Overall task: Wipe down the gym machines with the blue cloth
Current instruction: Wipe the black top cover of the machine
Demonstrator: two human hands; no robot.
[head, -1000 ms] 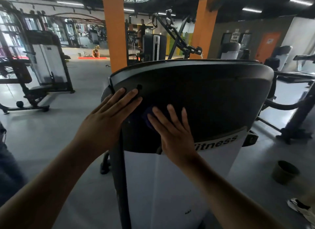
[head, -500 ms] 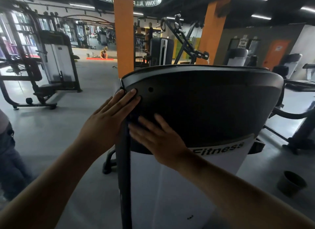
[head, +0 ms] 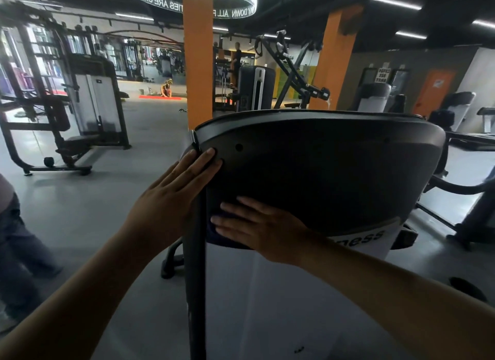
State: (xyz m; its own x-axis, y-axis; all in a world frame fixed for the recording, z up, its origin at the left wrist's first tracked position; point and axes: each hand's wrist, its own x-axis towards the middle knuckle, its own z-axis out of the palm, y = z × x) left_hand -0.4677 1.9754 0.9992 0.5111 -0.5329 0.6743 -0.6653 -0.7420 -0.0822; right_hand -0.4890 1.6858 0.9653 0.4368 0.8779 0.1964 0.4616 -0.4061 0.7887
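Right in front of me stands a gym machine with a wide black top shroud (head: 334, 172) over a white lower cover. My right hand (head: 262, 228) lies flat with straight fingers on the shroud's lower left part and presses the blue cloth (head: 214, 227) against it. Only a dark blue edge of the cloth shows beyond my fingertips. My left hand (head: 174, 196) rests flat on the shroud's upper left corner, fingers straight, beside a black upright post (head: 197, 266).
A person's leg (head: 16, 239) stands at the far left. A dark bucket (head: 467, 288) sits on the grey floor at the lower right. Other weight machines (head: 80, 110) stand at the left and right, and orange pillars (head: 198, 59) rise behind.
My right hand has slid with the cloth down and to the left across the black shroud, toward its lower left edge. My left hand has stayed on the upper left corner.
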